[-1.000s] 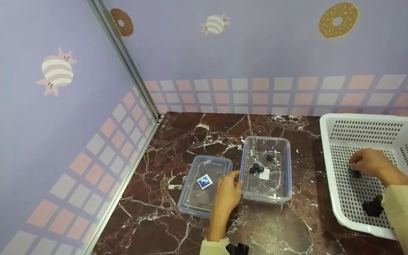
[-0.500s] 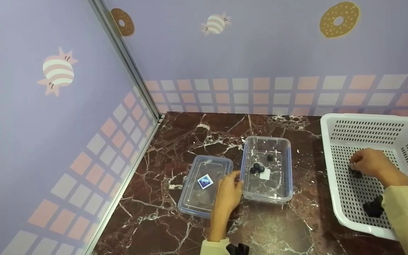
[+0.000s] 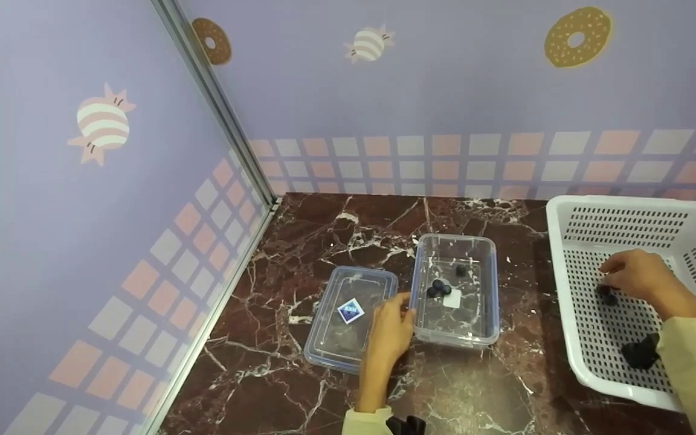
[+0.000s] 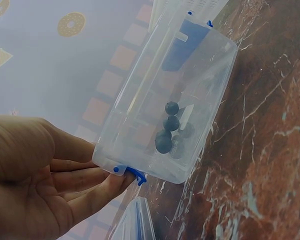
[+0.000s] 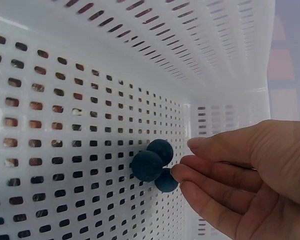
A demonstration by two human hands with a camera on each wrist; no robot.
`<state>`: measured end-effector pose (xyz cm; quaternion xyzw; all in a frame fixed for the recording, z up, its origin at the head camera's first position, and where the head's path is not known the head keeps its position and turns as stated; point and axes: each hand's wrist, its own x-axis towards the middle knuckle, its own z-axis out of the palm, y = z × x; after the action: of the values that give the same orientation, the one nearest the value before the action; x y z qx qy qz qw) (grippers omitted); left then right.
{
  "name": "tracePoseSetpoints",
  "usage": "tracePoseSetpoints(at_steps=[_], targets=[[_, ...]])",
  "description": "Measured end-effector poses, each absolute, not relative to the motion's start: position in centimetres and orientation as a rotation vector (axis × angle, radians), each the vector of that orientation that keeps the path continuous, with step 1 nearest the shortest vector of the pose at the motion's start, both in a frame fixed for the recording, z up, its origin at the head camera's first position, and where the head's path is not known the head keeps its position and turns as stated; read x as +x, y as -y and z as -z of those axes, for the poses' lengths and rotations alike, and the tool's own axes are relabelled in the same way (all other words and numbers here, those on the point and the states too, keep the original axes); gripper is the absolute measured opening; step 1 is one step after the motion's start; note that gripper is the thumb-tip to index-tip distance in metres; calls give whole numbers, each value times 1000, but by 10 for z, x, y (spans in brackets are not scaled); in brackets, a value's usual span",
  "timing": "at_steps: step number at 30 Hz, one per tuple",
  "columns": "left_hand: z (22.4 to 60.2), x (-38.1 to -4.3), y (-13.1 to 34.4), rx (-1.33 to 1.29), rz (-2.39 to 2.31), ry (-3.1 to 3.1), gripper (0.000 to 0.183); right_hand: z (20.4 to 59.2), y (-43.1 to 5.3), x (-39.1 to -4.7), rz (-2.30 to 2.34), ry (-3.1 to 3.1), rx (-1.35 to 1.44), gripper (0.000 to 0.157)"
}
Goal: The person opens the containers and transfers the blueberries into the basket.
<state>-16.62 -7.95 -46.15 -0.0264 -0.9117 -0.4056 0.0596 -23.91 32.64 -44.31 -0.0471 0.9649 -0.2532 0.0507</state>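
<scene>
My left hand (image 3: pixel 388 329) holds the side of a clear plastic container (image 3: pixel 472 317), with a thumb and finger at its blue clip (image 4: pixel 134 174) and corner. Several blueberries (image 4: pixel 171 123) lie on the container's floor, beside a white square label. Inside a white perforated basket (image 3: pixel 556 272), my right hand (image 3: pixel 644 279) hovers low over the floor. Its thumb and fingers are spread apart with nothing between them. Three blueberries (image 5: pixel 147 166) sit clustered right at those fingertips.
A clear lid (image 3: pixel 330 335) with a blue edge and a diamond sticker lies left of the container, partly under my left forearm. Brown marbled stone covers the table (image 3: pixel 263 386). Patterned lilac walls (image 3: pixel 475 90) rise behind and on the left.
My right hand has drawn slightly up and to the right, and the blueberries under its fingertips show more. The left hand and the container keep their place.
</scene>
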Motion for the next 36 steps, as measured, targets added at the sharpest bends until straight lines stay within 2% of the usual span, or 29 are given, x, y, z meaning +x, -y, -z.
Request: tracePoseSetpoints(at_steps=[20, 36], targets=[[462, -166, 81, -114, 1269, 2737, 29, 406, -315, -235, 848, -3022, -225, 30], [462, -166, 80, -77, 1268, 2751, 29, 362, -257, -228, 959, -3048, -332, 26]])
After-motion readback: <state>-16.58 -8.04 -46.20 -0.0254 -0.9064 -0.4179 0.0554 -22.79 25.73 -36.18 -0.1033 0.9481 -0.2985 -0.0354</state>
